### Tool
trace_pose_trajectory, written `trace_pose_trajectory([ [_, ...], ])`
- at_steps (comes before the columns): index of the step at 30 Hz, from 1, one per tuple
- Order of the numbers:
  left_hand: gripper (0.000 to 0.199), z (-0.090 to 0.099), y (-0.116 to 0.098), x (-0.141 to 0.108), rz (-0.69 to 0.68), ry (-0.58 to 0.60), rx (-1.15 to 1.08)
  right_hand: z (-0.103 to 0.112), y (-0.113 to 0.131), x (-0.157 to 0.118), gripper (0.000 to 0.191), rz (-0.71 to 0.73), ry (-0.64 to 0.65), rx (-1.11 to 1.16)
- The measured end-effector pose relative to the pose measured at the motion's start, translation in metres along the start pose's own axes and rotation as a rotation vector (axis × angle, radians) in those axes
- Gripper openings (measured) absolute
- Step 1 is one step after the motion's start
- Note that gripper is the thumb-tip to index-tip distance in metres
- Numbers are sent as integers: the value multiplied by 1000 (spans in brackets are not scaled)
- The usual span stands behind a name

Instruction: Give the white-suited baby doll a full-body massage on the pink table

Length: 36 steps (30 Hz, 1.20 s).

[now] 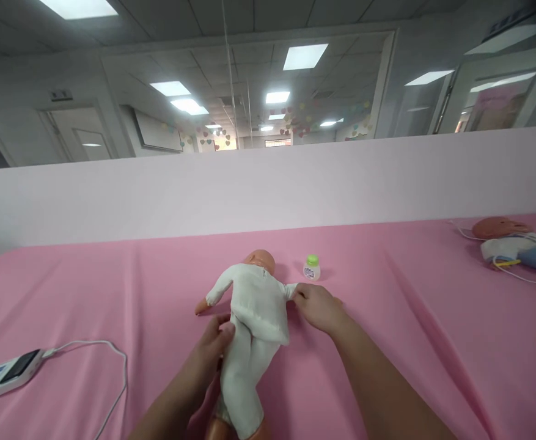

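Note:
A baby doll [259,308] in a white top and white trousers lies on the pink cloth [167,287], its head away from me and its feet at the bottom edge. My right hand [316,305] pinches the white sleeve on the doll's right-side arm in the view; the doll's hand shows just past mine. At the doll's hip, on the left, my left hand [215,342] is closed on the side of the white trousers, some of its fingers hidden. The doll's other arm stretches out to the left.
A small bottle with a green cap [312,269] stands beyond my right hand. At the left lies a white device [8,374] with a cable. A second doll [517,244] in white and blue, with thin tubes, lies far right. Behind the cloth rises a white partition [249,195].

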<state>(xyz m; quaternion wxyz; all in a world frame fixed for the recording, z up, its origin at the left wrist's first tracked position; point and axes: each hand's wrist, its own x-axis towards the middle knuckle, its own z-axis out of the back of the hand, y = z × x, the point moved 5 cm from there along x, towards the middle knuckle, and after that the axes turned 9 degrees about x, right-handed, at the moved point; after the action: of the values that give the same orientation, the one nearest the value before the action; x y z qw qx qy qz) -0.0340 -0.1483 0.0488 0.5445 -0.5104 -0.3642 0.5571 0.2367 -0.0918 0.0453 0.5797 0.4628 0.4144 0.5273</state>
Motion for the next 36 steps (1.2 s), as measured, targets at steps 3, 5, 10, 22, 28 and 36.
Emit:
trace_pose_trajectory([
  [3, 71, -3, 14, -17, -6, 11, 79, -9, 35, -36, 21, 193, 106, -174],
  [5, 64, -4, 19, -22, 12, -6, 137, -28, 51, -67, 25, 262, 310, -146],
  [10, 46, -16, 17, -27, 44, -8, -49, -65, 56, -119, 27, 369, 442, -195],
  [22, 40, 10, 10, -19, 144, 143, -424, -87, 28, -126, 37, 498, 467, -623],
  [28, 38, 29, 15, -16, 111, 86, -333, -82, 43, -131, 22, 526, 491, -672],
  [36, 35, 18, 21, -28, -13, -39, 127, -70, 40, -142, 21, 426, 468, -642],
])
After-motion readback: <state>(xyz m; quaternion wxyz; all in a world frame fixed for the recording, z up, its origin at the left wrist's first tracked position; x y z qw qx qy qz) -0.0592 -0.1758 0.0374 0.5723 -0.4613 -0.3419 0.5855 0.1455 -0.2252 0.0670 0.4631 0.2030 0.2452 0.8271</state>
